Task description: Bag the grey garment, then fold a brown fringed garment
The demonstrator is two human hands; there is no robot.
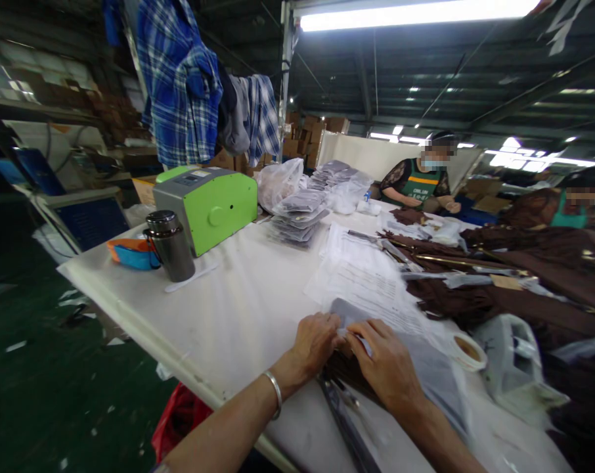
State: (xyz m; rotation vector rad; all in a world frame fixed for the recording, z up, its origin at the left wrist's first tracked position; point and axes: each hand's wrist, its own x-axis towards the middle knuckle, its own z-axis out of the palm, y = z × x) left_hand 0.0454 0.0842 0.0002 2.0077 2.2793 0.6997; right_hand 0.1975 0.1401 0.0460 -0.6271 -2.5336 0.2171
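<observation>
Both my hands meet at the near edge of a white table (238, 309). My left hand (313, 341), a silver bangle on its wrist, pinches the top edge of a clear plastic bag (425, 368) that holds a dark brown garment. My right hand (389, 364) lies on the same bag and grips its flap beside the left fingers. A roll of tape (467, 350) sits just right of the bag. Printed paper sheets (364, 279) lie just beyond my fingers.
A green machine (209, 205), a dark metal flask (172, 245) and an orange-blue tape dispenser (130, 253) stand at the far left. Stacks of packed bags (300, 220) sit mid-table. Brown garments (524, 276) cover the right side. Two people work at the far end.
</observation>
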